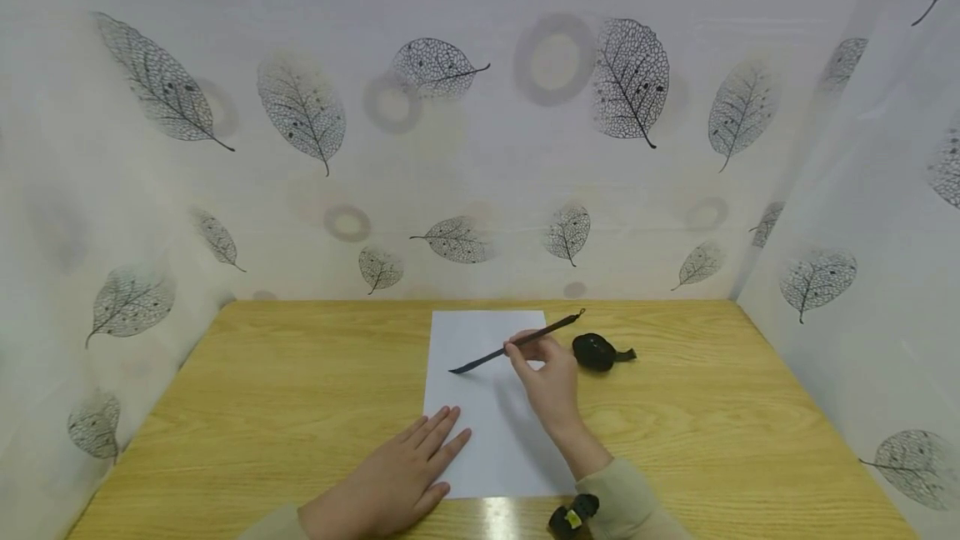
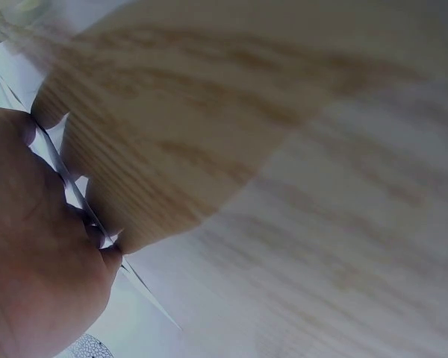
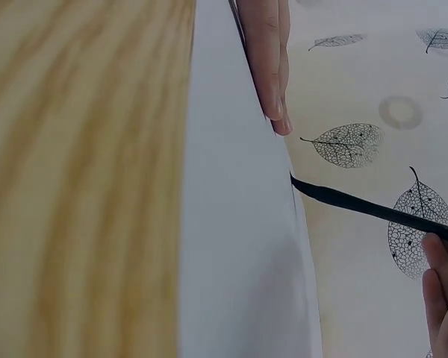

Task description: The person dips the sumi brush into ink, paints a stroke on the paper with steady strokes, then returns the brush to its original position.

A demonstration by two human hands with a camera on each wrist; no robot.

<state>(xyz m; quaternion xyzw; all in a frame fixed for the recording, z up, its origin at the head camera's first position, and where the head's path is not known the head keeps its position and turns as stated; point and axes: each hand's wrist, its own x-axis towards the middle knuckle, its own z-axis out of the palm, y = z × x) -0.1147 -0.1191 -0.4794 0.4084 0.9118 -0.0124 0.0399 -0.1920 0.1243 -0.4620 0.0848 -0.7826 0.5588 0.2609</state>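
A sheet of white paper [image 1: 487, 457] lies on the wooden table. My right hand [image 1: 551, 382] pinches a black calligraphy brush [image 1: 480, 360] partway along its handle, over the upper half of the sheet. The brush slants, its tip pointing down and left, its looped end up and right. In the right wrist view the dark brush tip [image 3: 302, 185] overlaps the paper's edge. My left hand [image 1: 397, 469] rests palm down across the sheet's lower left edge, fingers straight. The left wrist view shows that hand [image 2: 37, 239] close up at the paper.
Just right of the paper sits a shiny black rounded object [image 1: 595, 352] with a short stem. A light curtain [image 1: 480, 173] printed with leaves stands behind the table [image 1: 300, 390] and along both sides. A black device [image 1: 573, 515] is strapped at my right wrist.
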